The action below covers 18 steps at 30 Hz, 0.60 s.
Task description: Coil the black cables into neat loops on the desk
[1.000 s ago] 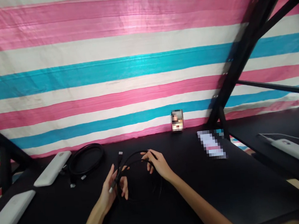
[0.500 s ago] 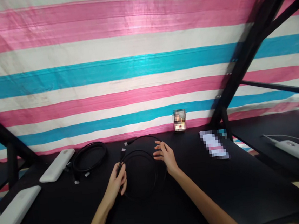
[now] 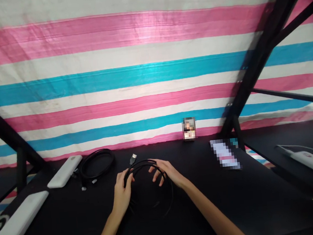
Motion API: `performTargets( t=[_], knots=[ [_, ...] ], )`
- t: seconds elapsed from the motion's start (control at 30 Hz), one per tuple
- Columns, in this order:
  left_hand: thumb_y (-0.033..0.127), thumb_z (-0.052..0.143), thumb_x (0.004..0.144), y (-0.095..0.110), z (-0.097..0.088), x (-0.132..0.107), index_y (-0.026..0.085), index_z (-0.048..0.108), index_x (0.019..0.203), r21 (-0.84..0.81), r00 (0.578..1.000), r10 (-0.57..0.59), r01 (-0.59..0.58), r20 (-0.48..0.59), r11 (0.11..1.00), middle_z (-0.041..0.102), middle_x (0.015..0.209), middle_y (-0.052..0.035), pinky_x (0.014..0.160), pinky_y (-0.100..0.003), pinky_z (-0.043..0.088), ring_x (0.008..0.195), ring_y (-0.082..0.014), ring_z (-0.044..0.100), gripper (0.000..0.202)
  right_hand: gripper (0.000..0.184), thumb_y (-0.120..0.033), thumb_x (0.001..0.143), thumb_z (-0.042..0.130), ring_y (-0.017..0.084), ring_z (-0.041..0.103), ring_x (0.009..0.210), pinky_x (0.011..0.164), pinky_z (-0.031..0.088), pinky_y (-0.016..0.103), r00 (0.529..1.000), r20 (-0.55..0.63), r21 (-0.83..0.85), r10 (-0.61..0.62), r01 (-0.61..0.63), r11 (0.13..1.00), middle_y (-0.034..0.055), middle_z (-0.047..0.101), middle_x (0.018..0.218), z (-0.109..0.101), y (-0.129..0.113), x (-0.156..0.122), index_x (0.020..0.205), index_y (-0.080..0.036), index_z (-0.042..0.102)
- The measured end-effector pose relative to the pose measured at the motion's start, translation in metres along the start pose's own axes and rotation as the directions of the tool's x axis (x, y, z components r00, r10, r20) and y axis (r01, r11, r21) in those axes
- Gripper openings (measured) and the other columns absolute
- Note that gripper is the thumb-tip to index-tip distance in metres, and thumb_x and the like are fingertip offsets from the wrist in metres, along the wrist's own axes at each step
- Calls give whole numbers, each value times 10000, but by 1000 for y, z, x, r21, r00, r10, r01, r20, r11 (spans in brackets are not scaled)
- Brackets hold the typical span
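Observation:
A black cable [image 3: 153,202] hangs in loops between both hands over the black table [image 3: 237,205]. My left hand [image 3: 123,191] is closed on the loops near one end, and the metal plug [image 3: 133,158] sticks up just above its fingers. My right hand [image 3: 164,172] holds the top right of the coil, fingers curled over the strands.
A second coiled black cable [image 3: 97,164] lies at the back left beside a white power strip [image 3: 64,171]. Another white strip [image 3: 19,219] sits at the left edge, a third [image 3: 307,160] at the right. A striped tarp [image 3: 130,72] and black frame bars [image 3: 258,56] stand behind.
The loose cable end that lay toward the back has been drawn in. My right hand came back toward me onto the coil, and the loops are tighter between both hands.

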State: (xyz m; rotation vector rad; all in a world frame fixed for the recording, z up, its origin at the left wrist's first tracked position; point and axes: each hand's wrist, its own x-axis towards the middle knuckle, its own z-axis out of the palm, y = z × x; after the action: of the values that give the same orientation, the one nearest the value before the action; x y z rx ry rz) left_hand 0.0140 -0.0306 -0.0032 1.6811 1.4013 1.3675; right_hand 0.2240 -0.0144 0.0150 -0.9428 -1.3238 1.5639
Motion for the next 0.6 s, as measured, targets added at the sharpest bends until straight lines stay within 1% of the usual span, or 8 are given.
performTargets(
  t=[0.1,0.13,0.2,0.3,0.37,0.43,0.5,0.6],
  knots=[
    [407,489,825,-1,1,0,221,618,971,6,999,27,-27,-35,1000,562,976,-65,937,-352,365,1001,-230,512,269,670,-396,660,718,142,646,613,410,503,203,1000,-18,-120,-20,17,993,80,639,982,3,0,-1,1261,-208,489],
    [402,495,823,0,1,0,220,620,969,4,999,26,-26,-38,1000,552,1003,-67,954,-352,354,1026,-230,502,264,661,-374,650,727,134,642,596,413,501,201,999,-48,-151,-22,15,988,77,649,961,4,1,0,1247,-199,504],
    [395,509,818,0,0,0,215,622,972,3,999,23,-23,-46,1000,541,1025,-70,976,-350,335,1054,-229,491,262,538,-386,684,691,125,635,563,420,494,201,995,-89,-186,-35,18,982,75,673,884,5,4,1,1159,-159,577],
    [396,524,811,1,1,1,202,616,976,-14,1000,12,-12,-24,1000,571,1017,-68,954,-339,365,1027,-218,532,271,399,-416,724,644,127,632,550,442,487,208,995,-69,-184,-69,55,981,87,695,808,5,8,2,996,-126,664],
    [413,526,809,3,2,1,194,574,1060,-93,997,-49,55,60,994,622,902,-46,842,-320,446,870,-193,610,337,383,-419,723,647,128,629,544,452,484,216,994,-53,-179,-98,87,980,92,703,802,6,8,1,967,-125,680],
    [447,524,802,5,3,1,178,503,1157,-191,967,-150,190,208,963,624,688,8,627,-281,489,595,-154,620,446,385,-418,725,647,128,622,530,452,481,223,990,-52,-196,-129,116,974,89,705,796,8,8,0,977,-129,681],
    [480,525,790,7,3,1,147,491,1158,-228,916,-234,316,327,921,536,498,66,434,-235,427,377,-119,523,497,379,-417,733,639,129,617,524,457,482,231,988,-59,-227,-141,125,966,80,701,788,9,8,0,982,-134,678],
    [511,532,773,8,4,-1,125,560,1013,-198,887,-289,375,359,905,396,392,110,323,-194,329,275,-88,421,456,381,-428,743,621,140,629,594,513,508,245,969,-174,-221,-176,135,966,65,677,814,1,11,5,1005,-154,659]
  ],
)
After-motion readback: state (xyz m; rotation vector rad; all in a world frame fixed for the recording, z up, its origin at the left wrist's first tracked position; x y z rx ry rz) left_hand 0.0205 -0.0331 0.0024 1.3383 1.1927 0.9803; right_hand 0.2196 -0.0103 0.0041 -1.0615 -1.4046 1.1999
